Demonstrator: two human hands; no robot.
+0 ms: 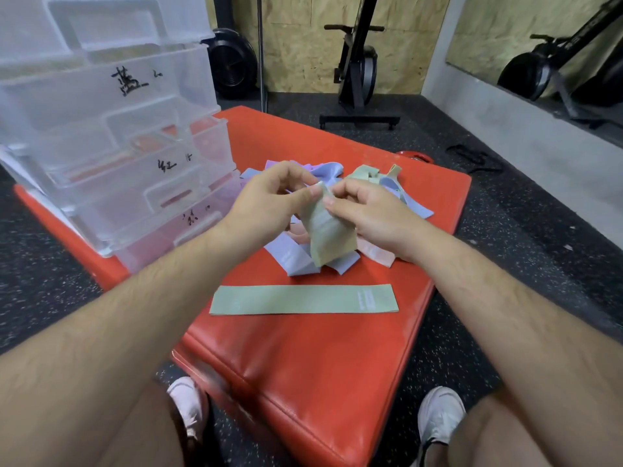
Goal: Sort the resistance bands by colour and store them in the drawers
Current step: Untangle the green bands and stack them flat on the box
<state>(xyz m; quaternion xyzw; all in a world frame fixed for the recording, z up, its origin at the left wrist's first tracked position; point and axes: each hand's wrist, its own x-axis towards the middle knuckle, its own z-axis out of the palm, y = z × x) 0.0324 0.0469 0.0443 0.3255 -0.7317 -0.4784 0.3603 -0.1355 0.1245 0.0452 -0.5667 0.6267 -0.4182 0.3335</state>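
My left hand (269,200) and my right hand (367,210) both pinch the top edge of a green resistance band (328,235), which hangs above a mixed pile of bands (303,254) in blue, purple, pink and green. A second green band (303,299) lies flat and straight on the red mat (320,358), nearer to me. A clear plastic drawer unit (108,136) with handwritten labels stands on the mat at the left, its drawers pulled partly out.
Speckled black rubber floor (505,251) surrounds the mat. Exercise machines (357,69) stand at the back against a chipboard wall. A mirror (556,52) is at the right. My white shoes (438,416) rest by the mat's near edge.
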